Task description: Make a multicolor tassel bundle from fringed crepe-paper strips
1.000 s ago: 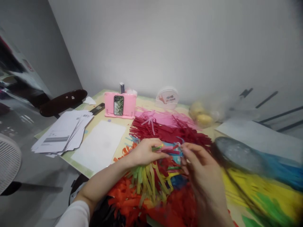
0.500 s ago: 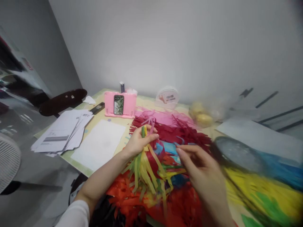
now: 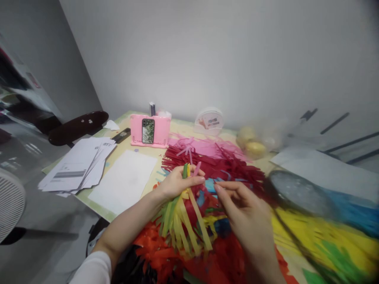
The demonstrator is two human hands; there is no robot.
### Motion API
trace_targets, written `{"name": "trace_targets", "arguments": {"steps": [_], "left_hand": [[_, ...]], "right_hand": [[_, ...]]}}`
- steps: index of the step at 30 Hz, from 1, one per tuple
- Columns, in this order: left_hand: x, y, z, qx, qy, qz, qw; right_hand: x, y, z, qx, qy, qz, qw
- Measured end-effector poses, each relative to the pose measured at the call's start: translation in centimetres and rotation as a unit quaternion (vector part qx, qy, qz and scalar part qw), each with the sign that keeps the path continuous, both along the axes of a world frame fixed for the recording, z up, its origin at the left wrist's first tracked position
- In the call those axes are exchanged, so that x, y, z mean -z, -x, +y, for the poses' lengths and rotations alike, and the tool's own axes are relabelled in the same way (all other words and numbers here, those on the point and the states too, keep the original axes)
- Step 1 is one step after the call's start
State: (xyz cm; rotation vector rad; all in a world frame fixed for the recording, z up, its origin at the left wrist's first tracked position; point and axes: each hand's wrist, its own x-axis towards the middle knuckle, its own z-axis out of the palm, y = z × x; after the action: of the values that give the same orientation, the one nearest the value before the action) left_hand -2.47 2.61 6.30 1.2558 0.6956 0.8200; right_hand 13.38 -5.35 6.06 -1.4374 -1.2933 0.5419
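Observation:
My left hand [image 3: 174,183] is closed around a bundle of yellow and green paper strips [image 3: 180,221], with short green, yellow and pink ends poking above the fingers. The strips hang down over a heap of orange and red strips [image 3: 166,248]. My right hand [image 3: 242,213] hovers just right of it, fingers loosely curled and pointing toward the bundle, holding nothing that I can see. Dark red strips [image 3: 216,163] and pink strips [image 3: 204,146] lie beyond both hands.
A pink stand [image 3: 161,130] holds a phone [image 3: 148,131] at the back. White sheets [image 3: 124,181] and a stack of printed papers [image 3: 79,165] lie left. A round white container [image 3: 209,120], a bag of yellow fruit [image 3: 254,148], and blurred yellow, green and blue paper [image 3: 325,236] are right.
My left hand lifted the yellow-green bundle from lying flat to upright and shifted it slightly. My right hand let go of the blue and pink strips and drew back toward me.

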Motion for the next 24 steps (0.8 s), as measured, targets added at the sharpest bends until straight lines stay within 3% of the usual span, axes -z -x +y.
{"name": "trace_targets", "arguments": {"steps": [5, 8, 15, 20, 24], "left_hand": [[0.4, -0.2, -0.1, 0.033, -0.023, 0.02, 0.999], [0.8, -0.3, -0.1, 0.07, -0.046, 0.036, 0.996], [0.9, -0.3, -0.3, 0.034, -0.124, 0.169, 0.977], [1.1, -0.4, -0.3, 0.031, -0.155, 0.193, 0.968], [1.4, -0.5, -0.2, 0.038, -0.145, 0.182, 0.972]], "right_hand": [[0.5, 0.0, 0.3, -0.024, 0.035, 0.053, 0.998], [0.6, -0.3, 0.7, -0.086, 0.074, 0.129, 0.985], [0.0, -1.7, 1.0, -0.169, 0.17, 0.216, 0.947], [0.3, -1.4, 0.8, -0.13, 0.149, 0.198, 0.96], [0.5, -1.4, 0.8, -0.009, 0.019, 0.255, 0.967]]}}
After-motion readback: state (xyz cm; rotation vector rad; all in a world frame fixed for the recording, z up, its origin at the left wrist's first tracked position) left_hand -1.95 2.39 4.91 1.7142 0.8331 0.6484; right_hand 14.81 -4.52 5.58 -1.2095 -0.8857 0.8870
